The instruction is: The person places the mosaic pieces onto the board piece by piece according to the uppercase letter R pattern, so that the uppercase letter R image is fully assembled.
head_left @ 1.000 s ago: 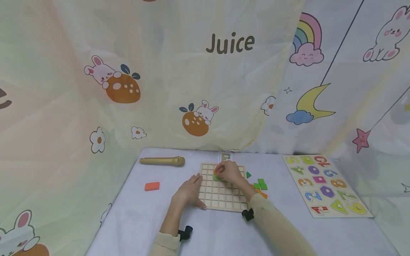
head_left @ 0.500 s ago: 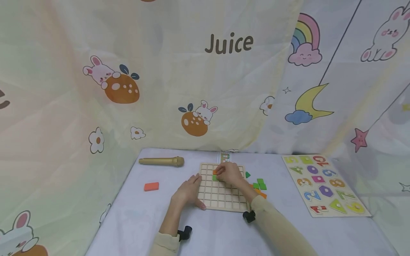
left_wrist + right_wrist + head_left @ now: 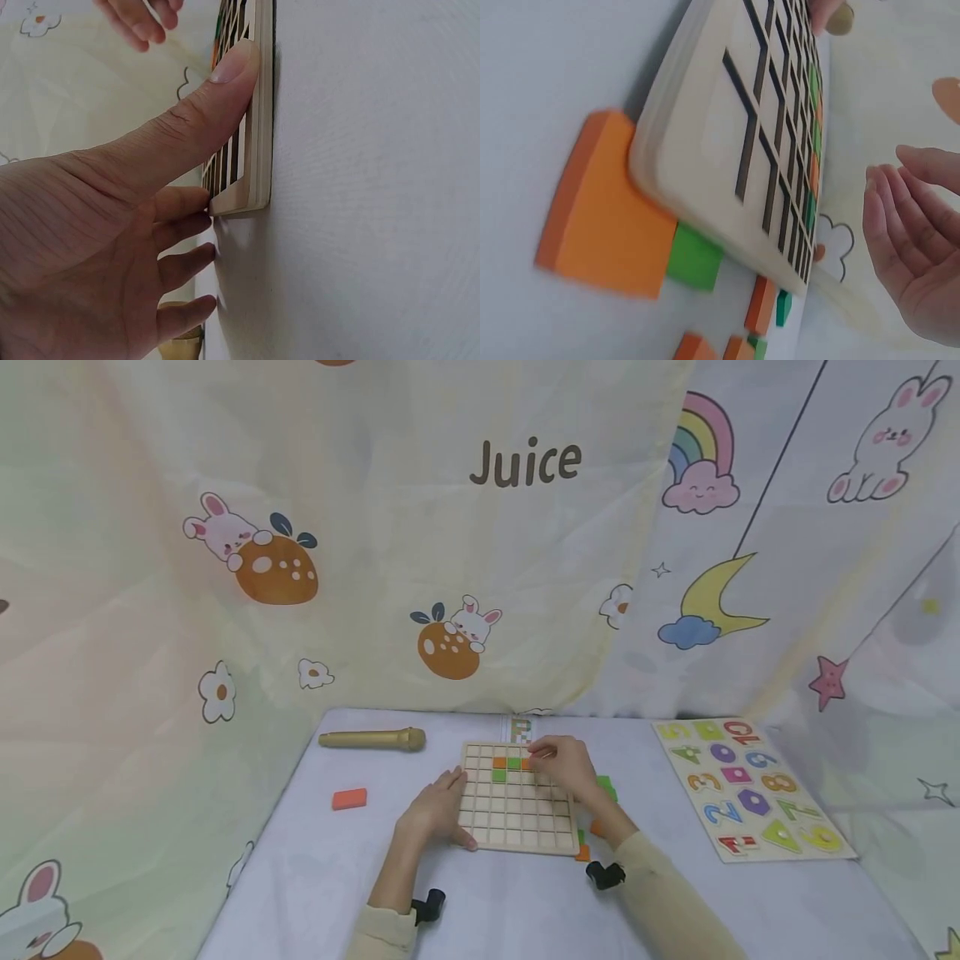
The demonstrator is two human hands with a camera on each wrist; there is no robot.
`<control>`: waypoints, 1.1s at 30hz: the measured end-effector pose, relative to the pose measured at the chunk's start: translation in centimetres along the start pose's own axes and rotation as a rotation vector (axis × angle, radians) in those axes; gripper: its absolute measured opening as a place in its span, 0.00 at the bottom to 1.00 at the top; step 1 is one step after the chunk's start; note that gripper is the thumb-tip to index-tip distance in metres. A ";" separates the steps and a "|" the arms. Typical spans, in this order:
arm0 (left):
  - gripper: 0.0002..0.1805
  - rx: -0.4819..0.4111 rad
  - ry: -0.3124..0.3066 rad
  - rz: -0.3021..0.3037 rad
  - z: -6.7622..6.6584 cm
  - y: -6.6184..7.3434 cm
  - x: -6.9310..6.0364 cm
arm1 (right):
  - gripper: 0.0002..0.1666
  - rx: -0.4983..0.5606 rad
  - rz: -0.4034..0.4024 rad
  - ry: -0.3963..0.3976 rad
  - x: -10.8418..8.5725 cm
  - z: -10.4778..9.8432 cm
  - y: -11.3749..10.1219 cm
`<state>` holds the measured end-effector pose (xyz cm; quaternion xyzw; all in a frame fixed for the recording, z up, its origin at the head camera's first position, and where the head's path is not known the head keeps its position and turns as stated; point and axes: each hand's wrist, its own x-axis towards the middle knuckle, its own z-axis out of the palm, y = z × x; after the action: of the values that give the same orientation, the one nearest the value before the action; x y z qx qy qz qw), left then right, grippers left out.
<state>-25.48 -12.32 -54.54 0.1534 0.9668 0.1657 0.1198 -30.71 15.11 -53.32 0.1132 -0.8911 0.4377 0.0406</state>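
Nearest you, just beside the lower right corner of the grid board (image 3: 517, 838), an orange block (image 3: 615, 217) lies on the desk (image 3: 300, 881). It looks hard and light, probably painted wood, so a pinch on two opposite side faces should do. Your left hand (image 3: 431, 810) rests its thumb on the board's lower left corner, with the fingers extended along the left edge rather than wrapped round it. The board lies flat at the lower centre of the frame. It seems stiff and fairly light, and might slide if nudged; hold it by the plain rim, clear of the cells. Further up, a green tile (image 3: 499, 776) sits in a cell below an orange tile (image 3: 499, 763). Both look rigid and smooth, little risk of breaking; take them by their edges, since a seated one leaves little to pinch. Your right hand (image 3: 566, 768) is above the board's upper right, thumb parted from the fingers, nothing visible between them. Beyond the board's far edge is a small patterned card (image 3: 521, 729).
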 end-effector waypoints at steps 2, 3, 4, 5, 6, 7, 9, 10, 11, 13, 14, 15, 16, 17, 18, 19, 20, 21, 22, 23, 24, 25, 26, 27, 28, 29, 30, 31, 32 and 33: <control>0.74 0.002 0.004 0.004 -0.1 0.0 -0.1 | 0.10 -0.006 0.009 0.010 -0.4 -0.8 0.2; 0.73 -0.003 -0.001 0.006 -0.4 0.3 -0.3 | 0.10 -0.012 0.016 0.009 -0.5 -1.1 0.3; 0.73 -0.003 0.000 0.008 -0.4 0.3 -0.3 | 0.10 -0.013 0.028 0.013 -0.7 -1.5 0.5; 0.73 -0.003 0.001 0.009 -0.4 0.2 -0.4 | 0.11 -0.015 0.040 0.010 -0.8 -1.8 0.7; 0.73 -0.005 0.003 0.010 -0.4 0.2 -0.4 | 0.11 -0.017 0.051 0.007 -1.0 -2.1 0.9; 0.73 -0.005 0.002 0.009 -0.4 0.2 -0.3 | 0.11 -0.024 0.061 0.006 -1.1 -2.4 1.2; 0.73 -0.008 0.002 0.005 -0.4 0.2 -0.3 | 0.11 -0.031 0.078 0.003 -1.5 -2.9 1.7; 0.73 -0.009 0.003 0.005 -0.3 0.2 -0.3 | 0.11 -0.038 0.080 0.000 -1.7 -3.1 2.0; 0.74 -0.008 0.002 0.003 -0.3 0.1 -0.3 | 0.12 -0.048 0.083 -0.004 -1.9 -3.2 2.3; 0.74 -0.006 -0.001 0.002 -0.3 0.1 -0.2 | 0.13 -0.079 0.083 -0.017 -2.3 -3.5 2.8; 0.74 -0.006 0.000 0.001 -0.3 0.1 -0.2 | 0.13 -0.094 0.089 -0.026 -2.5 -3.6 3.0; 0.74 -0.005 0.001 0.001 -0.3 0.1 -0.2 | 0.14 -0.109 0.098 -0.036 -2.7 -3.7 3.2; 0.74 -0.004 0.001 0.000 -0.2 0.0 -0.2 | 0.14 -0.131 0.106 -0.046 -2.9 -3.7 3.5; 0.74 -0.004 0.000 -0.002 -0.2 0.0 -0.2 | 0.15 -0.151 0.120 -0.055 -3.0 -3.8 3.6; 0.75 -0.004 0.001 -0.004 -0.2 0.0 -0.1 | 0.15 -0.170 0.125 -0.064 -3.1 -3.8 3.8; 0.75 -0.005 0.001 -0.006 -0.1 -0.1 0.0 | 0.16 -0.188 0.133 -0.072 -3.3 -3.8 3.9; 0.74 -0.005 0.002 -0.008 0.0 -0.1 0.0 | 0.16 -0.205 0.143 -0.077 -3.4 -3.9 4.0; 0.74 -0.004 0.001 -0.010 0.0 -0.1 0.0 | 0.17 -0.223 0.149 -0.084 -3.5 -3.9 4.1; 0.75 -0.002 -0.001 -0.012 0.0 -0.1 0.0 | 0.17 -0.246 0.153 -0.091 -3.7 -3.9 4.2; 0.74 0.000 -0.002 -0.013 0.0 -0.1 0.1 | 0.17 -0.265 0.157 -0.097 -3.8 -4.0 4.2; 0.75 0.001 -0.003 -0.013 0.0 -0.1 0.1 | 0.17 -0.278 0.162 -0.102 -3.8 -4.0 4.3; 0.75 0.001 -0.003 -0.013 0.0 -0.1 0.1 | 0.17 -0.289 0.171 -0.108 -3.9 -3.9 4.3; 0.75 0.002 -0.004 -0.012 0.0 -0.1 0.0 | 0.18 -0.295 0.182 -0.111 -3.9 -3.9 4.3; 0.75 0.004 -0.006 -0.010 0.0 -0.1 0.0 | 0.18 -0.297 0.187 -0.115 -4.0 -4.0 4.3; 0.74 0.005 -0.006 -0.007 0.0 -0.1 0.0 | 0.18 -0.297 0.192 -0.117 -4.0 -4.0 4.3; 0.74 0.004 -0.006 -0.004 0.1 -0.1 0.1 | 0.18 -0.297 0.196 -0.118 -4.0 -4.0 4.3; 0.74 0.003 -0.005 -0.001 0.1 -0.2 0.1 | 0.18 -0.296 0.198 -0.119 -4.0 -4.0 4.3; 0.74 0.002 -0.005 0.002 0.1 -0.2 0.1 | 0.18 -0.300 0.196 -0.121 -4.0 -4.0 4.4; 0.74 0.002 -0.005 0.003 0.1 -0.2 0.1 | 0.18 -0.304 0.193 -0.123 -4.0 -4.0 4.5; 0.74 0.000 -0.005 0.003 0.1 -0.2 0.1 | 0.18 -0.310 0.188 -0.121 -4.0 -4.0 4.5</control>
<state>-25.57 -12.48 -54.71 0.1555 0.9662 0.1654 0.1220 -27.98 21.65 -55.02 0.0480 -0.9553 0.2895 -0.0373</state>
